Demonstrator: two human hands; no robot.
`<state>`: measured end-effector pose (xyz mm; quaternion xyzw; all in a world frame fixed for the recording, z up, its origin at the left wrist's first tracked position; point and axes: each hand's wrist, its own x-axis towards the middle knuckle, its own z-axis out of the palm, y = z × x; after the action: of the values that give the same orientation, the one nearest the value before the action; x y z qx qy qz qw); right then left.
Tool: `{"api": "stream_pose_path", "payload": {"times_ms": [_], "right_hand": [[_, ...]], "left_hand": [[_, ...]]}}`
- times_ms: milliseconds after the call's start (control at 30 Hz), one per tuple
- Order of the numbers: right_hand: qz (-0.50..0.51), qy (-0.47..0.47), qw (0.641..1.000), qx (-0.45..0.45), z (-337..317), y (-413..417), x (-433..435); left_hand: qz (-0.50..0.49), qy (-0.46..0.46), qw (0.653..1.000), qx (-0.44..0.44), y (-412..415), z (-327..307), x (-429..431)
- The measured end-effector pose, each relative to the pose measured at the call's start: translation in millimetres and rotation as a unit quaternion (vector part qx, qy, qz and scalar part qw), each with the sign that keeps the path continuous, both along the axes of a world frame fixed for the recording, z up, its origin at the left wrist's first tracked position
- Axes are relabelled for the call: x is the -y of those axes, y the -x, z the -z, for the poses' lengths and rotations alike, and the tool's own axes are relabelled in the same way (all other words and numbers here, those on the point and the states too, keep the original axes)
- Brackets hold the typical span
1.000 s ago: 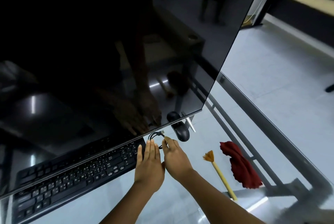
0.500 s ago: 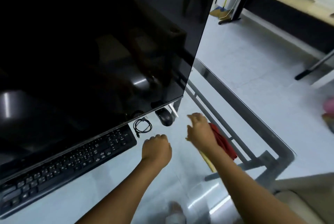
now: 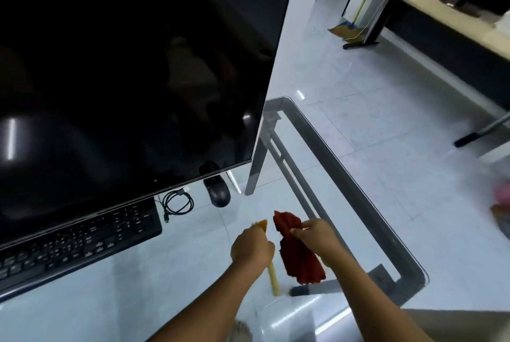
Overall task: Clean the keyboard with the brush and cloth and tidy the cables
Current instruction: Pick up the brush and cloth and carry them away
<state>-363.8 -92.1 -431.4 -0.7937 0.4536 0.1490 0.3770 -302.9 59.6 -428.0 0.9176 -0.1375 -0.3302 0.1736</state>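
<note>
A black keyboard (image 3: pixel 77 242) lies on the glass table under the monitor's lower edge. Right of it sits a coiled black cable (image 3: pixel 178 203), with a black mouse (image 3: pixel 219 195) beyond. My left hand (image 3: pixel 251 249) grips the yellow brush (image 3: pixel 273 277) near its bristle end; the handle sticks out below my fist. My right hand (image 3: pixel 317 237) pinches the red cloth (image 3: pixel 298 253), which hangs crumpled beside the brush.
A large dark monitor (image 3: pixel 132 71) fills the upper left and hides the keyboard's far edge. The glass table's (image 3: pixel 358 195) metal frame and rounded corner run along the right. White tiled floor and a wooden desk (image 3: pixel 441 18) lie beyond.
Both hands left the coiled cable and moved right. My left hand took hold of the brush and my right hand picked up the red cloth. The view swung to the right.
</note>
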Motion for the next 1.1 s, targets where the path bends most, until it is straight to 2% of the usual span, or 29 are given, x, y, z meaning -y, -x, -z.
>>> {"api": "stream_pose_path", "payload": {"times_ms": [100, 233, 400, 533, 667, 867, 967, 1100], "right_hand": [[-0.006, -0.041, 0.999, 0.024, -3.1, -3.0, 3.8], [-0.006, -0.080, 0.990, 0.112, -19.7, -5.4, 11.3], [0.014, -0.083, 0.975, 0.208, -61.0, -11.0, 32.1], [-0.021, 0.051, 0.968, 0.246, -114.4, -28.0, 63.1], [-0.065, 0.229, 0.922, 0.306, -197.5, -50.8, 94.0], [-0.097, 0.337, 0.869, 0.349, -330.0, -110.1, 124.0], [-0.113, 0.314, 0.864, 0.376, -380.4, -146.2, 124.9], [-0.125, 0.184, 0.881, 0.418, -435.5, -184.6, 108.0]], "left_hand": [[-0.039, 0.028, 0.999, -0.012, -4.6, -7.4, 3.4], [-0.073, 0.093, 0.993, 0.007, -20.3, -21.9, 1.7], [-0.091, 0.154, 0.984, 0.016, -42.6, -52.9, 6.7], [-0.081, 0.212, 0.974, 0.012, -50.8, -98.2, 27.8], [-0.039, 0.252, 0.967, 0.015, -61.5, -164.7, 70.5], [-0.002, 0.324, 0.944, 0.056, -91.8, -289.1, 123.1], [0.015, 0.362, 0.926, 0.104, -115.2, -349.2, 128.6], [-0.002, 0.358, 0.914, 0.188, -157.3, -415.9, 117.3]]}}
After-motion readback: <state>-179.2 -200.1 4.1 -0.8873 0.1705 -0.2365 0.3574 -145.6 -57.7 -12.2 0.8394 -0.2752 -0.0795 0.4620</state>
